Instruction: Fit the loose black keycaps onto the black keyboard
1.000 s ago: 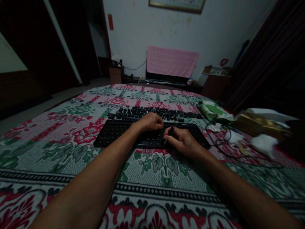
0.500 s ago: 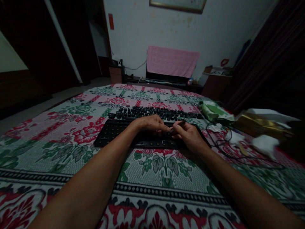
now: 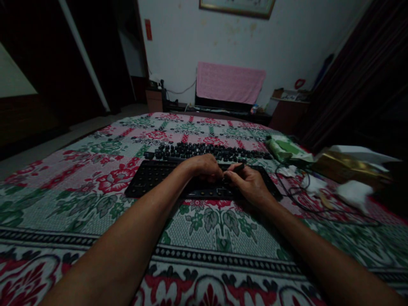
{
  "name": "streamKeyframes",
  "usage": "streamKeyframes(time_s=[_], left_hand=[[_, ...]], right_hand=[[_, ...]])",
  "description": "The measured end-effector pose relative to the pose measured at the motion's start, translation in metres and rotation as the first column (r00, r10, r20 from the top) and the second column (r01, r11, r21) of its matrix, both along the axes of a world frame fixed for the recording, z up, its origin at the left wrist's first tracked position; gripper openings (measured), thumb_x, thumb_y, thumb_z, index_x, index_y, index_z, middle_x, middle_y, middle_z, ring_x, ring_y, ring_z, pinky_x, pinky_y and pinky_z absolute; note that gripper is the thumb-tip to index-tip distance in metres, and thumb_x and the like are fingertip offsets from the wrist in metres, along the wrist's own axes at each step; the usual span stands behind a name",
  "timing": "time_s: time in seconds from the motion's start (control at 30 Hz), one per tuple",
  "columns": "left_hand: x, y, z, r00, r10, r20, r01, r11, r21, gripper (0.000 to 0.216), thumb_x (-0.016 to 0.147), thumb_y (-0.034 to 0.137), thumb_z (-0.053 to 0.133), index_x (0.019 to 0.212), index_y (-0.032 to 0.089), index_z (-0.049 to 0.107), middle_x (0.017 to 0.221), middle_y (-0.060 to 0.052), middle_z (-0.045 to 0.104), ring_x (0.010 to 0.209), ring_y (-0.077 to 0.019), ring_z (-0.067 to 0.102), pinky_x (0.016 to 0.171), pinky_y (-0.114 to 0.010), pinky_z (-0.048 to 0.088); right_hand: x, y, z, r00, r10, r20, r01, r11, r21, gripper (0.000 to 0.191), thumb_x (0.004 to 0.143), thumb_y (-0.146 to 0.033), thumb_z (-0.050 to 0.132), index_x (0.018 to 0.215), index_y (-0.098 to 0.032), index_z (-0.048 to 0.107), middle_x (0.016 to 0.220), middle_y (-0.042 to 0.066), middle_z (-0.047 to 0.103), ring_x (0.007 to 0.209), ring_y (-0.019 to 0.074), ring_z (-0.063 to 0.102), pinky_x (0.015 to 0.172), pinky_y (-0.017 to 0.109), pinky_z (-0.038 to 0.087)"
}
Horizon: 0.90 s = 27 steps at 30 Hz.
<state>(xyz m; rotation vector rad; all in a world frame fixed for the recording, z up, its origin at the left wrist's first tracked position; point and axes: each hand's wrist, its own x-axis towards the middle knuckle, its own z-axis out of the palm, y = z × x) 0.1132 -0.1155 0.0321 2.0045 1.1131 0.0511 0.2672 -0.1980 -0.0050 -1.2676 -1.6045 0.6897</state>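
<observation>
A black keyboard base [image 3: 153, 176] with its keycaps off lies on the flowered bedspread [image 3: 95, 195]. Behind it stretches a row of loose black keycaps [image 3: 204, 151]. My left hand [image 3: 204, 165] rests curled on the middle of the base, fingers bent down onto it. My right hand [image 3: 250, 182] is closed around a thin dark tool [image 3: 237, 168], its tip meeting my left fingertips over the base. What the left fingers pinch, if anything, is hidden.
A black cable [image 3: 306, 199] loops over the bedspread to the right. Beyond it lie a green and white packet [image 3: 283, 148], a gold box [image 3: 347, 168] and white tissues [image 3: 352, 191]. A pink cloth [image 3: 229, 83] covers a screen by the far wall.
My right hand moved from the front edge of the base up toward my left hand, tilting the tool from upright to nearly flat. The left hand barely shifted.
</observation>
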Motion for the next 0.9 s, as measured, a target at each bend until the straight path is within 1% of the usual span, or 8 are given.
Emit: streamKeyframes(time_s=[0.17,0.3,0.5,0.57,0.63,0.7,0.77,0.9], left_hand=[[0.005,-0.004,0.002,0.993,0.093,-0.073,-0.091,0.995,0.039,0.029,0.065,0.04,0.06,0.052,0.014,0.059,0.051,-0.004,0.057,0.045,-0.0123,0.049,0.048,-0.026,0.04],[0.007,-0.005,0.002,0.989,0.133,-0.069,-0.13,0.99,0.045,0.031,0.067,0.043,0.059,0.056,0.014,0.062,0.049,-0.004,0.056,0.048,-0.0136,0.051,0.051,-0.026,0.042],[0.005,-0.002,0.0,0.992,0.128,0.009,-0.128,0.992,0.0,0.024,0.068,0.035,0.057,0.059,0.014,0.062,0.048,-0.005,0.058,0.046,-0.0128,0.052,0.048,-0.024,0.042],[0.003,0.0,0.002,0.984,0.172,0.057,-0.171,0.985,-0.019,0.022,0.069,0.032,0.055,0.058,0.014,0.061,0.049,-0.005,0.058,0.047,-0.0122,0.052,0.047,-0.022,0.042],[-0.001,0.002,0.004,0.966,0.241,0.096,-0.238,0.971,-0.034,0.02,0.068,0.03,0.054,0.057,0.014,0.059,0.051,-0.005,0.059,0.047,-0.0116,0.052,0.047,-0.022,0.042],[-0.005,0.004,0.004,0.957,0.274,0.092,-0.272,0.962,-0.032,0.019,0.066,0.027,0.054,0.054,0.014,0.057,0.052,-0.004,0.058,0.044,-0.0107,0.05,0.045,-0.022,0.041],[-0.009,0.005,0.004,0.967,0.253,0.038,-0.253,0.967,0.002,0.018,0.064,0.026,0.055,0.051,0.014,0.055,0.05,-0.003,0.057,0.04,-0.0099,0.047,0.042,-0.022,0.038],[-0.011,0.007,0.002,0.978,0.174,-0.117,-0.161,0.981,0.112,0.018,0.062,0.027,0.058,0.049,0.014,0.056,0.043,-0.001,0.053,0.036,-0.0095,0.043,0.04,-0.023,0.035]], right_hand=[[0.001,0.003,-0.003,0.998,-0.026,0.052,0.024,0.999,0.037,0.023,0.078,-0.04,0.056,0.083,-0.018,0.057,0.071,0.001,0.055,0.062,0.0125,0.051,0.056,0.023,0.041],[0.0,0.003,-0.003,0.996,-0.071,0.061,0.068,0.997,0.041,0.025,0.077,-0.042,0.055,0.081,-0.018,0.057,0.073,0.002,0.057,0.065,0.0137,0.052,0.057,0.023,0.043],[-0.001,0.005,-0.002,0.995,-0.081,-0.059,0.077,0.995,-0.064,0.027,0.075,-0.044,0.057,0.08,-0.018,0.056,0.074,0.002,0.058,0.065,0.0143,0.054,0.056,0.025,0.046],[-0.001,0.005,-0.002,0.993,-0.085,-0.078,0.079,0.993,-0.084,0.026,0.074,-0.043,0.058,0.08,-0.018,0.056,0.076,0.002,0.059,0.065,0.0138,0.055,0.055,0.024,0.047],[-0.002,0.005,-0.002,0.991,-0.095,-0.097,0.085,0.991,-0.104,0.026,0.074,-0.043,0.058,0.079,-0.018,0.056,0.078,0.003,0.06,0.067,0.0139,0.056,0.056,0.024,0.049],[-0.002,0.004,-0.001,0.989,-0.1,-0.109,0.087,0.989,-0.122,0.026,0.074,-0.043,0.057,0.079,-0.018,0.056,0.08,0.003,0.061,0.07,0.0144,0.057,0.056,0.024,0.05],[-0.003,0.004,0.001,0.99,-0.105,-0.097,0.092,0.988,-0.128,0.026,0.074,-0.043,0.058,0.078,-0.017,0.056,0.078,0.003,0.061,0.069,0.014,0.057,0.055,0.024,0.049],[-0.003,0.003,0.001,0.992,-0.102,-0.072,0.092,0.988,-0.124,0.024,0.074,-0.041,0.058,0.078,-0.017,0.057,0.075,0.002,0.061,0.064,0.0125,0.056,0.054,0.023,0.048]])
